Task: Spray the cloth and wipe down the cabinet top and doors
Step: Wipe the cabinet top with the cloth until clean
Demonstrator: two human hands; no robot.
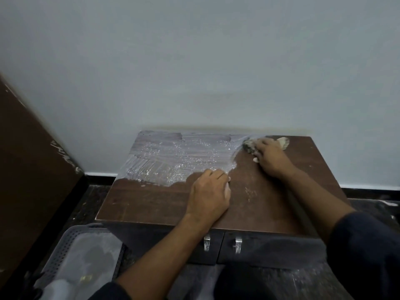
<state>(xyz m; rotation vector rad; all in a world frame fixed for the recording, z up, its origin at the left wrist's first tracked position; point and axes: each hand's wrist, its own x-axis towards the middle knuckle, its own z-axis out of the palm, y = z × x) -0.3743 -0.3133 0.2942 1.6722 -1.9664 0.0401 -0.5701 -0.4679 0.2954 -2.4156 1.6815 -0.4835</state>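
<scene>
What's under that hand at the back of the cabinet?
A crumpled cloth shows on both sides of the right hand, pressed on the cabinet top. Its middle is covered by the hand.

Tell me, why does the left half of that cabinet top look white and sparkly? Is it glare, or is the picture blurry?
Head view: dim, even light; the wet streaks on the cabinet top catch it as glinting specks; the right hand holding the cloth is slightly smeared; the wide lens bends the edges.
</scene>
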